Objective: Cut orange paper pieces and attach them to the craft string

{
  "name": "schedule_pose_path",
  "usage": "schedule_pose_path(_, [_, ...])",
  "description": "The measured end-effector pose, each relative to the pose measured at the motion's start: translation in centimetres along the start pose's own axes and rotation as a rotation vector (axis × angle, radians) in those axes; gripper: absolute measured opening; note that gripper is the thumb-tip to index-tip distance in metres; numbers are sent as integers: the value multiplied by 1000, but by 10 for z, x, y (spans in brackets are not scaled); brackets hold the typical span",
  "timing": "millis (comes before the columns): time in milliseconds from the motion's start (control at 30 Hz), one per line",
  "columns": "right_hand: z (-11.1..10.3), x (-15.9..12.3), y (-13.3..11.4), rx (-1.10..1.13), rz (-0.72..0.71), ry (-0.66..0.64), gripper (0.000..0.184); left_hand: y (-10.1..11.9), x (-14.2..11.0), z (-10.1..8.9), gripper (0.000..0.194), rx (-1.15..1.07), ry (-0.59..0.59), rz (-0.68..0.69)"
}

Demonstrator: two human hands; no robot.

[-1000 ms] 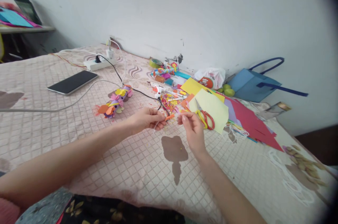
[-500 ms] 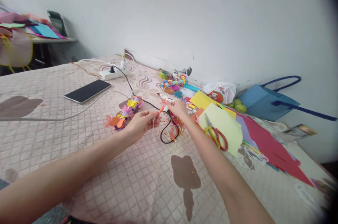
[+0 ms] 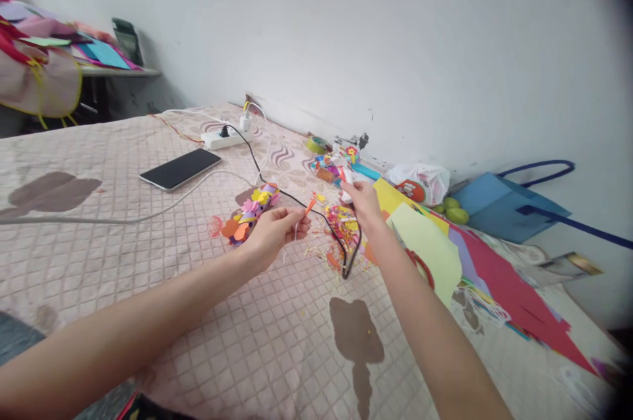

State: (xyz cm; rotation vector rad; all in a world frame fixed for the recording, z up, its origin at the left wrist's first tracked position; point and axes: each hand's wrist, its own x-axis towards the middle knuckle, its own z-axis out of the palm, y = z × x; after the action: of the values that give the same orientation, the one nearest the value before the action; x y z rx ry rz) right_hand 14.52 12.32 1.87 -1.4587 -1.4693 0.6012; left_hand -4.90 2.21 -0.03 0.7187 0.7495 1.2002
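Between the thumb and fingers of my left hand point(image 3: 281, 230) is a small orange paper strip point(image 3: 310, 206), with a thin white string point(image 3: 297, 230) hanging below. My right hand point(image 3: 363, 201) is wrapped round a white hot glue gun point(image 3: 347, 194), mostly hidden by the fingers. Its black cord point(image 3: 345, 255) loops down over the cloth. Left of the hands lies a purple roll point(image 3: 251, 208) decorated with pink, yellow and orange paper petals. Colourful paper scraps point(image 3: 341, 221) are scattered under the glue gun. Scissors point(image 3: 420, 267) with a red handle are partly covered by my right forearm.
A tablet point(image 3: 180, 169) and a white power strip point(image 3: 225, 138) lie at the left. Coloured paper sheets point(image 3: 428, 245), white string point(image 3: 482, 304), green fruit point(image 3: 455, 212) and a blue bag point(image 3: 509, 199) are at the right. The wall point(image 3: 346, 31) stands behind.
My right hand has left its place near the orange strip, reached to the glue gun, and lifted it from the scraps. My left hand still holds the strip. The view has shifted left.
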Motion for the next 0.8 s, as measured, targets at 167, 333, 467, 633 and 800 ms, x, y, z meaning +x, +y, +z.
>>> schedule_pose_path(167, [-29,-59,-9,343,25,29,31,-1,2,-2,17,8,-19,24])
schedule_pose_path(333, [-49,-108,-5,589,156,-157,26,-3,2,0,19,46,-5,35])
schedule_pose_path(467, [-55,-133,-1,513,83,-227,27,-3,1,2,20,75,-2,30])
schedule_pose_path(633, [-58,-150,-9,75,-71,-223,36,-4,1,1,21,100,2,32])
schedule_pose_path(800, [-55,-155,-18,-155,-178,-154,33,-4,1,2,23,144,2,38])
